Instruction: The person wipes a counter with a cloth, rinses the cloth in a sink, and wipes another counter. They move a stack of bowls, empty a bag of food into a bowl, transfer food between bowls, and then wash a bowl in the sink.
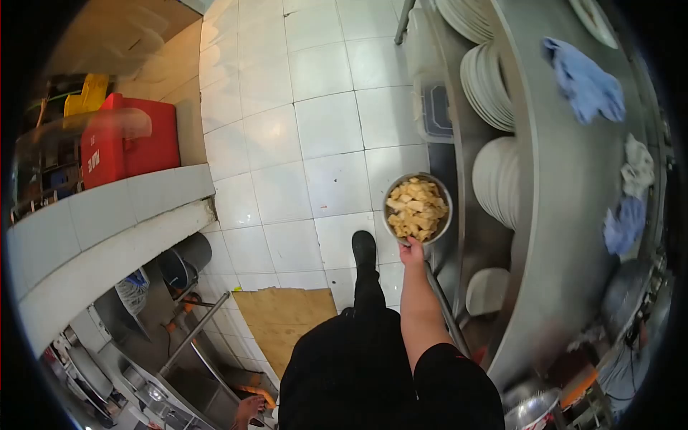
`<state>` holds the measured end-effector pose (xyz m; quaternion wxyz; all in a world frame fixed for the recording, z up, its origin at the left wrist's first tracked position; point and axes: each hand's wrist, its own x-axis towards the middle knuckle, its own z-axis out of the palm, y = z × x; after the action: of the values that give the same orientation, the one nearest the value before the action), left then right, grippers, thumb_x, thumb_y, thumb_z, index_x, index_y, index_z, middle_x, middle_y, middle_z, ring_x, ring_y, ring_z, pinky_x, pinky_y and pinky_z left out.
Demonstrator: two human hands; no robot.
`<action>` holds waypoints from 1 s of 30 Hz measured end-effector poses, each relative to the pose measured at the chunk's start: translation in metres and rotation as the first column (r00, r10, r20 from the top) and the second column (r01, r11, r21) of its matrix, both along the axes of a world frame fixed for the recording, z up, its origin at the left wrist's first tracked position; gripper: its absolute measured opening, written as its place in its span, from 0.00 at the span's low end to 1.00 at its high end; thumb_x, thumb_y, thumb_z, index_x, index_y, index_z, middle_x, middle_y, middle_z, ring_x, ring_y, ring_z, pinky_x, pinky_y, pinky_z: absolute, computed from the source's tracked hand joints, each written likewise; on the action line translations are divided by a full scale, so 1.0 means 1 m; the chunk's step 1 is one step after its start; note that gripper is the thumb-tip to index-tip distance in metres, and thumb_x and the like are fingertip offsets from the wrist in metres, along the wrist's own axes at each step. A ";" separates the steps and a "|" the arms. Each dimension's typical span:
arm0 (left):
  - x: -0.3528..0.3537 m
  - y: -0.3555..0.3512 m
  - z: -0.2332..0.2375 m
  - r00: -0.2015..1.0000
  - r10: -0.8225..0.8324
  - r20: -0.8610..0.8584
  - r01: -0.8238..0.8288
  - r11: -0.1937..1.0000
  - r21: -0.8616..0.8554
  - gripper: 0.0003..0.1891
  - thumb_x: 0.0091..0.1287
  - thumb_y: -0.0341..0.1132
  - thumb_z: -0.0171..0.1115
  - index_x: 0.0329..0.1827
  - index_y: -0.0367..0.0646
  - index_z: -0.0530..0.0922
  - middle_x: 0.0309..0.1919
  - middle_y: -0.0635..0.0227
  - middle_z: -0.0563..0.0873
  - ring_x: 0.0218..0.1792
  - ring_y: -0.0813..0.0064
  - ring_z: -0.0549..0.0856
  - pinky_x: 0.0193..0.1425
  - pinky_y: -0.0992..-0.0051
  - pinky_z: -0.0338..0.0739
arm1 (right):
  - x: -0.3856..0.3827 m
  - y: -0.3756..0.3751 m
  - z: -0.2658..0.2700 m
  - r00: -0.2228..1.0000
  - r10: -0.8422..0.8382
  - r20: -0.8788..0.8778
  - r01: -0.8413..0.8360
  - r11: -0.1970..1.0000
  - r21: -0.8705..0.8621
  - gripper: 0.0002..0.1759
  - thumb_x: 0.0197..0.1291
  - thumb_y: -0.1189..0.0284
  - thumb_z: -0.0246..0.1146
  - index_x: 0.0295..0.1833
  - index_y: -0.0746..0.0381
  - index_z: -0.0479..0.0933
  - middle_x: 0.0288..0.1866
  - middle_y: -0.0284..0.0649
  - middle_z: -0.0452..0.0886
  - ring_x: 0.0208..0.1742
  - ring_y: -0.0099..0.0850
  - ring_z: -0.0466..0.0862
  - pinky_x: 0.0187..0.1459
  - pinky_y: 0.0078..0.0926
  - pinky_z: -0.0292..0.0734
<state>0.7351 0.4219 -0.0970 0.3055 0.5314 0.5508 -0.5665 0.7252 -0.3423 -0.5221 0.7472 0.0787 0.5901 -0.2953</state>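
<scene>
My right hand (pixel 412 251) grips the near rim of a round metal bowl (pixel 448 195), thumb over the edge. The bowl is heaped with pale golden chunks of food (pixel 416 208) and hangs above the tiled floor, beside the steel shelving. Down at the bottom edge, my left hand (pixel 249 410) shows only in part, its fingers loosely apart with nothing seen in them. Close to that hand is an orange pipe or hose (pixel 259 393).
A steel counter (pixel 552 186) runs along the right, with stacked white plates (pixel 494 179) beneath and blue cloths (pixel 588 82) on top. Left stand a red box (pixel 136 136) on a tiled ledge and a dark bucket (pixel 188 259). Cardboard (pixel 283 315) lies on the floor.
</scene>
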 end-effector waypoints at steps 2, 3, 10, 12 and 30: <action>0.017 -0.064 0.012 0.950 -0.305 -0.065 0.310 0.945 0.100 0.20 0.75 0.45 0.52 0.63 0.45 0.76 0.37 0.65 0.86 0.35 0.69 0.84 0.35 0.68 0.78 | 0.004 -0.026 -0.045 0.999 -0.050 -0.001 0.050 0.998 0.027 0.29 0.60 0.89 0.55 0.68 0.61 0.68 0.64 0.44 0.77 0.63 0.45 0.78 0.61 0.49 0.80; 0.021 -0.084 0.008 0.927 -0.376 -0.018 0.372 0.908 0.190 0.20 0.75 0.44 0.54 0.64 0.45 0.75 0.41 0.63 0.86 0.37 0.67 0.85 0.38 0.67 0.79 | 0.010 -0.036 -0.057 0.995 -0.100 -0.004 0.100 0.994 0.034 0.29 0.60 0.89 0.56 0.68 0.62 0.69 0.64 0.44 0.77 0.63 0.45 0.79 0.61 0.49 0.80; 0.094 -0.128 -0.008 0.960 -0.233 0.157 0.195 0.954 0.226 0.21 0.75 0.45 0.55 0.65 0.44 0.74 0.42 0.64 0.88 0.42 0.67 0.88 0.45 0.63 0.83 | 0.024 -0.077 -0.071 0.976 -0.216 -0.015 0.216 0.975 0.043 0.28 0.67 0.83 0.52 0.73 0.59 0.62 0.72 0.46 0.68 0.71 0.45 0.70 0.69 0.59 0.69; 0.097 -0.147 -0.002 0.957 -0.254 0.138 0.220 0.950 0.220 0.21 0.75 0.45 0.54 0.65 0.44 0.74 0.44 0.62 0.87 0.44 0.65 0.87 0.47 0.62 0.82 | 0.021 -0.079 -0.065 0.993 -0.086 -0.084 0.091 0.994 0.058 0.36 0.68 0.77 0.54 0.79 0.55 0.51 0.80 0.40 0.57 0.77 0.44 0.61 0.70 0.71 0.59; 0.895 -0.709 0.011 0.173 -0.038 0.984 0.682 0.726 -0.091 0.22 0.77 0.44 0.50 0.69 0.44 0.71 0.56 0.63 0.85 0.54 0.72 0.83 0.52 0.70 0.77 | 0.214 -0.159 0.358 -0.059 0.927 -0.370 -0.936 0.077 0.343 0.13 0.61 0.67 0.58 0.49 0.55 0.80 0.41 0.38 0.84 0.42 0.35 0.85 0.44 0.50 0.75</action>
<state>1.6302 -0.2868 -0.0857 0.5466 0.7713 -0.0743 -0.3175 0.9389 -0.5010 -0.1641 0.5595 -0.4302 0.6509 0.2795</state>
